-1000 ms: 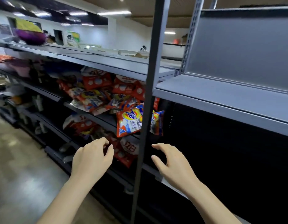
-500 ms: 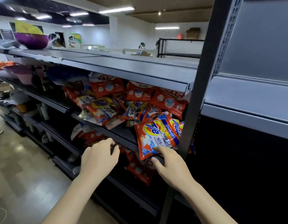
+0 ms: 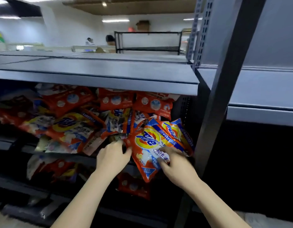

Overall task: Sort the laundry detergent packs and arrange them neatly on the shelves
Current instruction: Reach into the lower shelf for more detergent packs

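The right hand (image 3: 173,163) lay on the front orange Tide pack (image 3: 148,145), fingers curled onto its lower face, seemingly pinching the film. The left hand (image 3: 112,156) touched that pack's left edge, thumb against it (grip unclear). The pack hung off the middle shelf (image 3: 48,151), against 1 upright post (image 3: 213,102). It looked soft, slumping and slick; both side edges seemed best.
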{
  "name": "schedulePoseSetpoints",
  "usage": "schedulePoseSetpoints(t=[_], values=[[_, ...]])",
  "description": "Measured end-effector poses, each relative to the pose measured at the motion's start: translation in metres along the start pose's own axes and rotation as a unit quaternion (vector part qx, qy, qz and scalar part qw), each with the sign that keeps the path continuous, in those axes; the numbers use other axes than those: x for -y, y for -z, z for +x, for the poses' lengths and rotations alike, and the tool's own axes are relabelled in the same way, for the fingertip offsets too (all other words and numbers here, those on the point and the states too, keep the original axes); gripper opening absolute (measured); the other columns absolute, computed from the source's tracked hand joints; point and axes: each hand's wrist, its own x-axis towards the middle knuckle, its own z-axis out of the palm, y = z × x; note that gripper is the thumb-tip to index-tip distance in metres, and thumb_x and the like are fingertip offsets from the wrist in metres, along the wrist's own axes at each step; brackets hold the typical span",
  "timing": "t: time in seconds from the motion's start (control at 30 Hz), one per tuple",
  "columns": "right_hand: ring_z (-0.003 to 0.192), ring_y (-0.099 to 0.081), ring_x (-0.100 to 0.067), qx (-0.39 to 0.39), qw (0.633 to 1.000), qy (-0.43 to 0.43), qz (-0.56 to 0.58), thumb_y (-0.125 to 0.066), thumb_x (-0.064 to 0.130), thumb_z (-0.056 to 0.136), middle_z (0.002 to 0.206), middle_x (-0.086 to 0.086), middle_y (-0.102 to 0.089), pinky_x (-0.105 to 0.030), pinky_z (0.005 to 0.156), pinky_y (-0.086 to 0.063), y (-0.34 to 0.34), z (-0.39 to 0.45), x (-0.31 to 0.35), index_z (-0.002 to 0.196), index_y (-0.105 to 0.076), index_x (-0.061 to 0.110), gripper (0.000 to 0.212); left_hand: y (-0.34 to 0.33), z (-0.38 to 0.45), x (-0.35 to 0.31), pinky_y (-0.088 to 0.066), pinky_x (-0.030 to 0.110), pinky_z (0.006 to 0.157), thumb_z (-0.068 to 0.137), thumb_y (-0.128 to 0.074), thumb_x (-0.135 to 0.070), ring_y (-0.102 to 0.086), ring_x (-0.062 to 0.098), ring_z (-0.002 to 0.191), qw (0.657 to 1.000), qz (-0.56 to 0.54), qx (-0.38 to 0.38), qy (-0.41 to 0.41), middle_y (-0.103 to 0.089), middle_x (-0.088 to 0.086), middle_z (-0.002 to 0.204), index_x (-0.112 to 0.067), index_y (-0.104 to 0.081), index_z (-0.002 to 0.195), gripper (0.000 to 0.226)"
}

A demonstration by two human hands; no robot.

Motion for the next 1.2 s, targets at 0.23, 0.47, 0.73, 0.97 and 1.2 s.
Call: schedulePoseSetpoints(t=[0.23, 0.47, 0.73, 0.97, 1.2], values=[[0.111, -0.051, -0.021, -0.075, 0.985, -0.155, -0.033, -0.049, 0.030, 0.095, 0.122, -0.005, -0.053, -0.029, 0.086, -0.044, -0.012, 0.019, 0.008, 0.121, -0.051, 0.014, 0.030, -0.041, 0.073, 0.006, -0.044, 0.035, 0.096, 0.086, -0.040, -0.066, -0.050, 0.021, 0.120, 0.981, -0.041, 0.166, -0.086, -0.053, -0.003, 0.131, -0.030, -0.048, 0.127, 0.055], [0.110, -0.054, -0.020, -0.105, 0.961, -0.252, -0.034, -0.049, 0.028, 0.096, 0.125, -0.005, -0.053, -0.026, 0.084, -0.045, -0.016, 0.022, 0.014, 0.118, -0.051, 0.014, 0.026, -0.062, 0.101, 0.005, -0.023, 0.044, 0.114, 0.075, -0.061, -0.067, -0.026, 0.027, 0.140, 0.954, -0.119, 0.255, -0.103, -0.028, 0.008, 0.152, -0.019, -0.021, 0.148, 0.096], [0.110, -0.057, -0.023, -0.127, 0.941, -0.312, -0.035, -0.046, 0.025, 0.097, 0.126, -0.007, -0.056, -0.032, 0.090, -0.050, -0.020, 0.032, 0.014, 0.113, -0.052, 0.011, 0.022, -0.050, 0.108, 0.002, -0.046, 0.039, 0.096, 0.066, -0.080, -0.037, -0.057, 0.029, 0.108, 0.929, -0.204, 0.303, -0.056, -0.060, 0.011, 0.120, -0.012, -0.059, 0.107, 0.052], [0.112, -0.058, -0.030, -0.149, 0.893, -0.424, 0.008, -0.036, 0.031, 0.101, 0.126, -0.014, -0.058, -0.028, 0.083, -0.045, -0.029, 0.052, 0.004, 0.121, -0.053, 0.004, 0.038, -0.038, 0.104, 0.006, -0.041, 0.032, 0.096, 0.093, -0.051, -0.032, -0.050, 0.031, 0.119, 0.932, -0.185, 0.299, -0.093, -0.048, 0.008, 0.137, -0.020, -0.040, 0.139, 0.049], [0.131, -0.042, -0.030, -0.080, 0.876, -0.463, 0.111, -0.024, 0.034, 0.103, 0.145, -0.013, -0.043, -0.036, 0.109, -0.033, -0.040, 0.076, -0.017, 0.144, -0.034, 0.013, 0.047, -0.018, 0.116, 0.035, -0.031, 0.034, 0.103, 0.096, -0.047, -0.035, -0.037, 0.030, 0.132, 0.956, -0.198, 0.195, -0.089, -0.036, 0.008, 0.149, -0.022, -0.036, 0.144, 0.051]])
